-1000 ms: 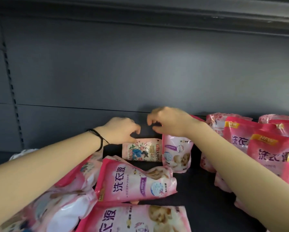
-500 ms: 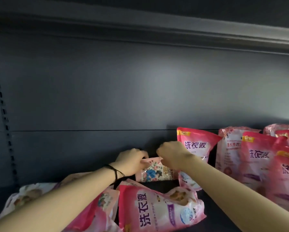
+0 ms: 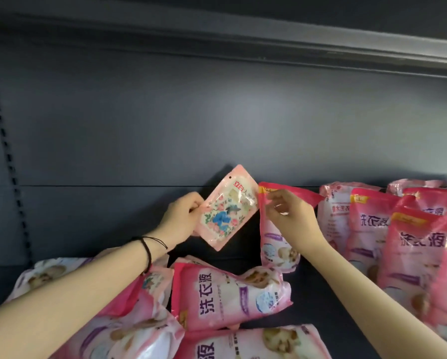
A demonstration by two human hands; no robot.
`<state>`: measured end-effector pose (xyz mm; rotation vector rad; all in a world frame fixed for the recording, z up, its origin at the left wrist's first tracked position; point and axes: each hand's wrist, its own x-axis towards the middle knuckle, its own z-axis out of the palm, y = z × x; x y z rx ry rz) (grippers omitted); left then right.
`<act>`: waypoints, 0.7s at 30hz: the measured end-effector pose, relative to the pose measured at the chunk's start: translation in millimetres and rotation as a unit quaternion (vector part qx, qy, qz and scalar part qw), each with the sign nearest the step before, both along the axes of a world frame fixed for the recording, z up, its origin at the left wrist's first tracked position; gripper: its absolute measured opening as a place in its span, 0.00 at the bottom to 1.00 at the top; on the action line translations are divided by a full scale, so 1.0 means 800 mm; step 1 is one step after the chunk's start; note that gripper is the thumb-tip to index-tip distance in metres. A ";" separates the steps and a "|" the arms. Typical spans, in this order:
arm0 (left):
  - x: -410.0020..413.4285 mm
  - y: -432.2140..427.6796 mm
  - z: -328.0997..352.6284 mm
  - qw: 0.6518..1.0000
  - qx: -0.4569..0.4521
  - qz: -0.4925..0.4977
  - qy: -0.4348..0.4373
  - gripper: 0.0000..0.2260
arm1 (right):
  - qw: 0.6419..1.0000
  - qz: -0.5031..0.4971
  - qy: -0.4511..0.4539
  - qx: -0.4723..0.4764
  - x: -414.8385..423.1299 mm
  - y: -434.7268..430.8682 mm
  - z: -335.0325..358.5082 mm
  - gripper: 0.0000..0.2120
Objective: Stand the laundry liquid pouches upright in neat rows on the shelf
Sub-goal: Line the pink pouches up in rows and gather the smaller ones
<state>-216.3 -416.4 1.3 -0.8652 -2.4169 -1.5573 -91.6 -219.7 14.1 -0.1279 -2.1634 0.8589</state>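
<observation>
At the shelf's back, the left hand [image 3: 183, 218] now grips the floral pouch [image 3: 227, 208], lifted off the shelf [image 3: 310, 314] where it lay flat a moment ago and tilted towards one o'clock. At its three o'clock, the right hand [image 3: 287, 218] pinches the top of a pink pouch [image 3: 273, 252] standing beside the row [image 3: 372, 224]. That likely frees the next slot. Flat pouches [image 3: 230, 299] wait at six o'clock.

Floral pouch [image 3: 225, 208] — now off the shelf [image 3: 310, 314], tilted, in left hand [image 3: 180, 218]
</observation>
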 end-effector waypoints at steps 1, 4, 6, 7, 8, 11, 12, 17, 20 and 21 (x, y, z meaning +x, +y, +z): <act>0.013 0.006 0.004 0.998 0.047 -0.014 -0.044 0.05 | 0.998 0.012 -0.013 -0.054 0.002 0.002 -0.003 0.10; 0.054 0.033 0.005 0.974 0.163 -0.053 -0.147 0.05 | 0.965 0.089 -0.091 -0.230 0.009 0.010 -0.009 0.21; 0.079 0.053 0.000 0.959 0.213 -0.067 -0.173 0.05 | 0.918 0.167 -0.114 -0.340 0.018 0.018 -0.011 0.16; 0.090 0.062 -0.004 0.955 0.229 -0.069 -0.178 0.05 | 0.892 0.195 -0.113 -0.391 0.023 0.022 -0.011 0.12; 0.101 0.069 -0.010 0.950 0.244 -0.069 -0.183 0.05 | 0.874 0.205 -0.109 -0.427 0.027 0.025 -0.010 0.09; 0.127 0.077 -0.034 0.936 0.281 -0.059 -0.202 0.05 | 0.851 0.210 -0.119 -0.467 0.035 0.036 -0.017 0.05; 0.135 0.076 -0.043 0.935 0.285 -0.055 -0.203 0.04 | 0.841 0.223 -0.129 -0.476 0.037 0.038 -0.020 0.06; 0.166 0.063 -0.065 0.955 0.237 -0.062 -0.167 0.03 | 0.828 0.247 -0.198 -0.463 0.049 0.048 -0.042 0.08; 0.173 0.064 -0.059 0.963 0.211 -0.023 -0.165 0.06 | 0.839 0.242 -0.177 -0.454 0.052 0.050 -0.051 0.05; 0.173 0.066 -0.057 0.964 0.211 -0.013 -0.164 0.06 | 0.843 0.239 -0.166 -0.453 0.053 0.050 -0.053 0.04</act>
